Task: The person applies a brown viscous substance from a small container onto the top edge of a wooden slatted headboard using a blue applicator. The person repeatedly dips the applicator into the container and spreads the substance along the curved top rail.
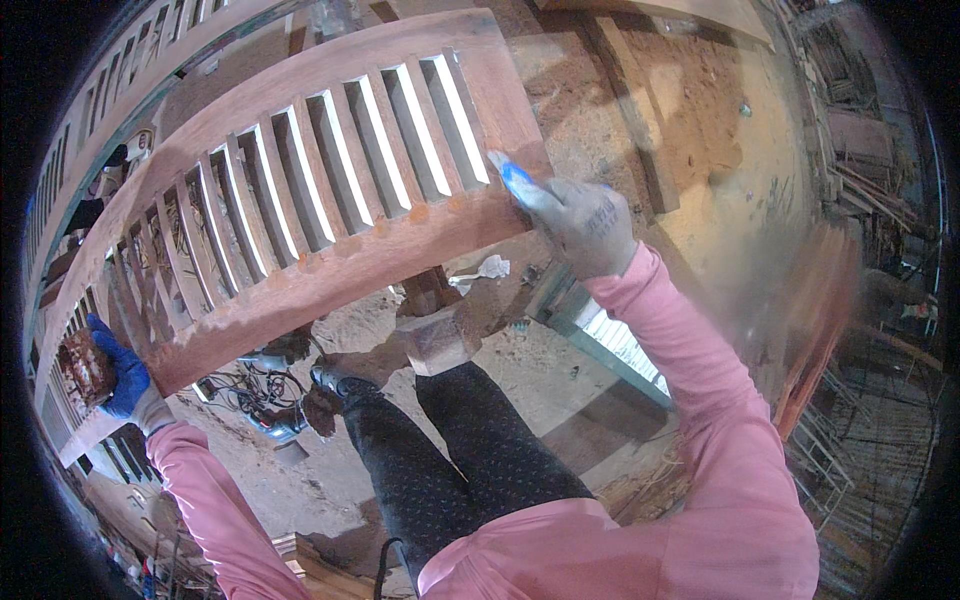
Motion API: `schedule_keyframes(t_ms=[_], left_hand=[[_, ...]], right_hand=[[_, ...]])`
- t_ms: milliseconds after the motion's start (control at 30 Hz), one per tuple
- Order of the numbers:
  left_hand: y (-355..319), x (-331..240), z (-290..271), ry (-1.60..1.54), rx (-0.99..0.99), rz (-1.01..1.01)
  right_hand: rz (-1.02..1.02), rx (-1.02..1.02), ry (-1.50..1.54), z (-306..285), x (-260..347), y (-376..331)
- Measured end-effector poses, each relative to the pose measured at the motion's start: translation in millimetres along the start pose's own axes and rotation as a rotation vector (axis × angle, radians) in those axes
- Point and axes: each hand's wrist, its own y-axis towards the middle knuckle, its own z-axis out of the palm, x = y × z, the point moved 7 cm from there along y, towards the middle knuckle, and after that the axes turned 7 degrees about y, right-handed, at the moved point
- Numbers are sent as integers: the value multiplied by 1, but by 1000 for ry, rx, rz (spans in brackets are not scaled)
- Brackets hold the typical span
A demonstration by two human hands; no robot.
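Note:
A long reddish-brown wooden panel [330, 275] with a row of upright slats lies slantwise before me. My left hand [125, 375], in a blue and grey glove, grips a boxy, reddish-brown stained thing [85, 367] at the panel's near left end. Whether that is a container or a block I cannot tell. At the right end, my right hand [585, 220], gloved in grey with blue at the fingers, is closed against the panel's lower rail by the last slat. A pale tip shows beyond the blue; what the fingers hold, if anything, is unclear.
Another slatted panel [110, 75] stands beyond at the upper left. Below lie a blue power tool [275, 425] with tangled cables and a wooden block [440, 340] near my knees. A framed piece [610, 335] lies under my right arm; stacked timber [820, 310] stands right.

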Motion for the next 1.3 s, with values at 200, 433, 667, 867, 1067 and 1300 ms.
schedule_keyframes(t_ms=[200,433,667,867,1067,1300], left_hand=[[42,31,-54,-531,199,-110],[42,38,-72,-839,313,-265],[44,44,-72,-655,241,-163],[38,40,-65,-803,267,-236],[33,53,-61,-944,288,-323],[28,45,-51,-1571,384,-579]], right_hand=[[-45,-158,78,-11,-11,16],[-4,-67,89,-3,2,6],[-44,-92,-31,-1,-17,30],[-7,-110,229,-17,-8,9],[49,99,82,-5,-8,-4],[1,-132,265,-16,-10,-10]])
